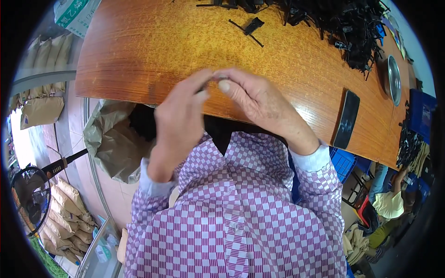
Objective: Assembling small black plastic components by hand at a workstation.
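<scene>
My left hand (180,118) and my right hand (259,98) meet at the fingertips over the front edge of the wooden table (153,46). My right thumb and forefinger are pinched together. The left fingers are bent inward and somewhat smeared by motion. Something small and dark shows between the fingertips, too covered to name. On the table beyond my hands lies a single black plastic part (252,26) with thin sticks. A large heap of similar black parts (354,28) is at the far right.
A black phone (346,119) and a metal bowl (393,81) are on the table's right. An open sack (111,148) stands by the table edge at left, near a racket-shaped object (34,194) and stacked brown bags (65,208). Another person (388,204) is at lower right.
</scene>
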`<state>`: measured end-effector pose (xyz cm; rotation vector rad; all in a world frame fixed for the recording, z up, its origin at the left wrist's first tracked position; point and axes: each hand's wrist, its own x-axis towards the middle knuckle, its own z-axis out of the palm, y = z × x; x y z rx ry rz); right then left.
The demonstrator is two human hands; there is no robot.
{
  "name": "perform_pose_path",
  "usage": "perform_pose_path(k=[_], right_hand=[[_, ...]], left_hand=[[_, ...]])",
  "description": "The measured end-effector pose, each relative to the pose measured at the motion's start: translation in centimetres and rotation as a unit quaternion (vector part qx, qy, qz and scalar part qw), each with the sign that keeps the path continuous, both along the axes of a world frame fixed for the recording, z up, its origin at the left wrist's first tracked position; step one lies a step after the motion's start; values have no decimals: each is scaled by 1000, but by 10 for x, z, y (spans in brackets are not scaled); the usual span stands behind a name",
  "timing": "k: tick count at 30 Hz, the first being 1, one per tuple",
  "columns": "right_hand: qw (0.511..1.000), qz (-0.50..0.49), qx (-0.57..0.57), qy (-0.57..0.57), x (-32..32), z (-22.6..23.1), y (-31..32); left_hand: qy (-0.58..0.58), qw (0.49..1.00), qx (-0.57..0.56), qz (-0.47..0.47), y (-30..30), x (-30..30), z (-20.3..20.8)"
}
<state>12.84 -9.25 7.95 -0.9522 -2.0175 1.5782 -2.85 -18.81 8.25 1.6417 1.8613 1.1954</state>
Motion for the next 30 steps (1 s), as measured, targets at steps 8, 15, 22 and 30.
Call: perform_pose_path(k=[8, 15, 22, 30], right_hand=[[867, -103, 399, -281, 4, -29, 70], [967, -101, 222, -73, 20, 3, 24], [994, -79, 75, -2, 63, 12, -23], [983, -151, 98, 44, 92, -6, -36]], left_hand=[[278, 940, -183, 69, -95, -91, 3], [-290, 949, -122, 33, -28, -28, 29], [-615, 731, -219, -199, 42, 28, 4], [-525, 807, -220, -156, 48, 66, 0]])
